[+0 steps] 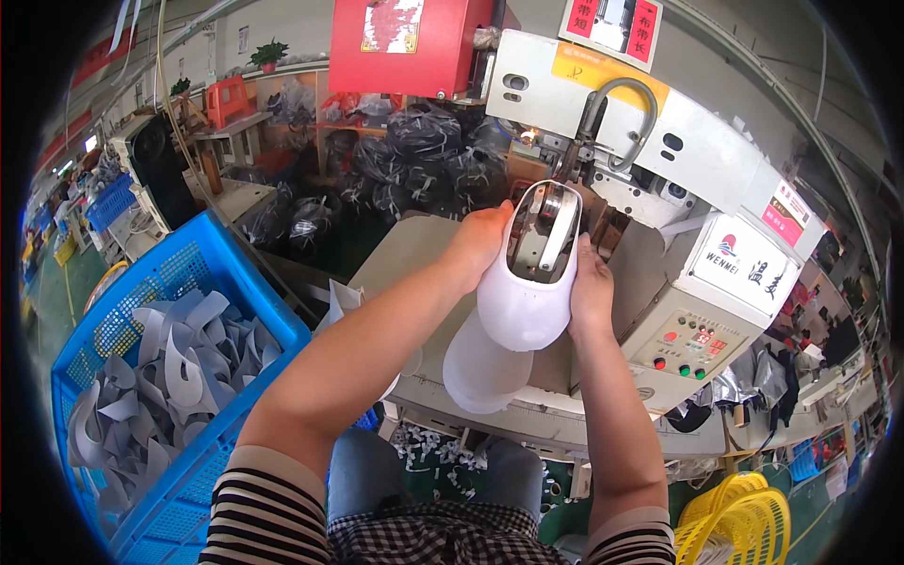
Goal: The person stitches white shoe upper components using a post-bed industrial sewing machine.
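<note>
Directly beyond the fingers (496,222) stands the machine (716,169). Well left of them sits the blue basket (202,476). Between them is the white upper (527,315), left hand (482,245) and right hand (591,287) gripping its sides, fingers partly curled. Rightward shows a lettered white plate (739,266); above, a lettered red-and-white sign (610,28).

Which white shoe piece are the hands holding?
The upper white piece, between left hand and right hand; the lower white piece has no hand on it.

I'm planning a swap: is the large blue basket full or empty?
Partly full: curved grey-white pieces pile inside the blue basket, below bare wall at its far end.
</note>
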The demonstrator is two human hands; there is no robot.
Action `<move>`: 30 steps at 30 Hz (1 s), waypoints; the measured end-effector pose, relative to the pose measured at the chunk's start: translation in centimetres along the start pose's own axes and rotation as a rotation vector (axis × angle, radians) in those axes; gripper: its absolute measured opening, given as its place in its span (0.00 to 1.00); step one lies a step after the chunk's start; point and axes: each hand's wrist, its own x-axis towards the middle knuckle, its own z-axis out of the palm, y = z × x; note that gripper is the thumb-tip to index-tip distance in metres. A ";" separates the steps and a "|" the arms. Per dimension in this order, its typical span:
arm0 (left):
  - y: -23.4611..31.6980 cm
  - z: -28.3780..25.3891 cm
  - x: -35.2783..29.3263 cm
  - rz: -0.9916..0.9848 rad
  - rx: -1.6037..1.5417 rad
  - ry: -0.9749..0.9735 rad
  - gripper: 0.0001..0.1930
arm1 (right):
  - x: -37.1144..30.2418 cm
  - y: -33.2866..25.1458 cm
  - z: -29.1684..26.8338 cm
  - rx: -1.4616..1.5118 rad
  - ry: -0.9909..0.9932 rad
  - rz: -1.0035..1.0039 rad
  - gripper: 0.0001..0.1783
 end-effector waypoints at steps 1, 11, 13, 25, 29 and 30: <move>-0.1 0.1 0.4 -0.001 0.000 -0.001 0.20 | 0.2 0.0 0.0 0.000 0.001 0.001 0.25; -9.3 -2.3 -0.1 -0.018 0.291 0.200 0.23 | -3.9 7.1 -1.4 -0.143 -0.011 0.143 0.28; -8.9 -2.3 -0.7 0.053 0.498 0.298 0.24 | -3.5 7.3 -1.8 -0.122 -0.007 0.154 0.28; -11.7 -2.7 -2.0 0.221 0.773 0.520 0.15 | -4.3 11.5 -4.1 -1.084 -0.083 -0.067 0.21; -11.5 -1.1 -7.5 0.411 1.012 0.487 0.13 | -9.0 10.6 -5.1 -0.843 0.144 -0.301 0.10; -11.1 -1.6 -9.4 0.504 1.040 0.413 0.13 | -10.1 10.1 -5.0 -0.837 0.119 -0.300 0.10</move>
